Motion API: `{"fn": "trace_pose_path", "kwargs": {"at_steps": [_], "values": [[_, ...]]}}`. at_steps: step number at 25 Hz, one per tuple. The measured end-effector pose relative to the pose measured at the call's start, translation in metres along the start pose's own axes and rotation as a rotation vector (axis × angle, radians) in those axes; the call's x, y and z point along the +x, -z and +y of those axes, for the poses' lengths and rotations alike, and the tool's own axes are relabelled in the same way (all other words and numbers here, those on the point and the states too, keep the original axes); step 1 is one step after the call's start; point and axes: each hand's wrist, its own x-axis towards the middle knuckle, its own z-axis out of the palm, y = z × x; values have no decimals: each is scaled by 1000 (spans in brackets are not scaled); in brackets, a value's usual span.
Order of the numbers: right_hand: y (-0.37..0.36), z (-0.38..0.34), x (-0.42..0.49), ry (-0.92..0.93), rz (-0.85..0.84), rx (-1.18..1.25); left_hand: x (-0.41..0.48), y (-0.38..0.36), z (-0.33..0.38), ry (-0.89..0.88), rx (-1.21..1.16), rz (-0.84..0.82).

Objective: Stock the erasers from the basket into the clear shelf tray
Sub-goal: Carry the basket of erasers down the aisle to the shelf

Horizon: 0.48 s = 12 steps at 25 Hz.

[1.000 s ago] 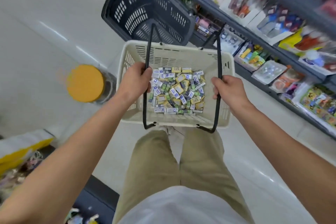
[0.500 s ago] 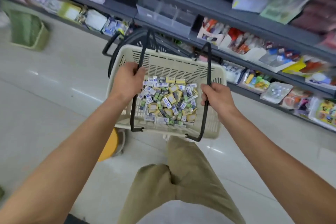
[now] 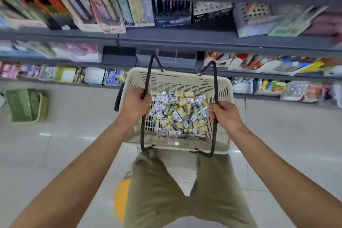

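Observation:
I hold a cream plastic basket (image 3: pixel 177 81) in the air in front of me by its two black handles. My left hand (image 3: pixel 136 102) grips the left handle and my right hand (image 3: pixel 224 114) grips the right handle. Several small wrapped erasers (image 3: pixel 178 114), blue-white, yellow and green, lie heaped on the basket's floor. The clear shelf tray (image 3: pixel 166 57), split into compartments, sits on the grey shelf straight beyond the basket, partly behind the raised handles.
Grey shelves (image 3: pixel 203 40) packed with stationery run across the top. A green basket (image 3: pixel 26 104) stands on the tiled floor at left. A yellow stool (image 3: pixel 121 198) is behind my legs. A dark basket handle (image 3: pixel 118 98) peeks out left of the cream basket.
The view has swung up to face the shelves squarely. The basket, still gripped by both handles, now hangs directly before the clear tray; the yellow stool has passed behind my legs.

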Motion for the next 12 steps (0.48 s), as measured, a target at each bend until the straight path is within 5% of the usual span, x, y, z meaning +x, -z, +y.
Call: {"fn": "trace_pose_path", "kwargs": {"at_steps": [5,12], "values": [[-47,28,33,-112,154,-13,67,9,-56,9,37,-236],[-88,77,87,-204,239,-11,139,-30,-122,52,32,-309]]}}
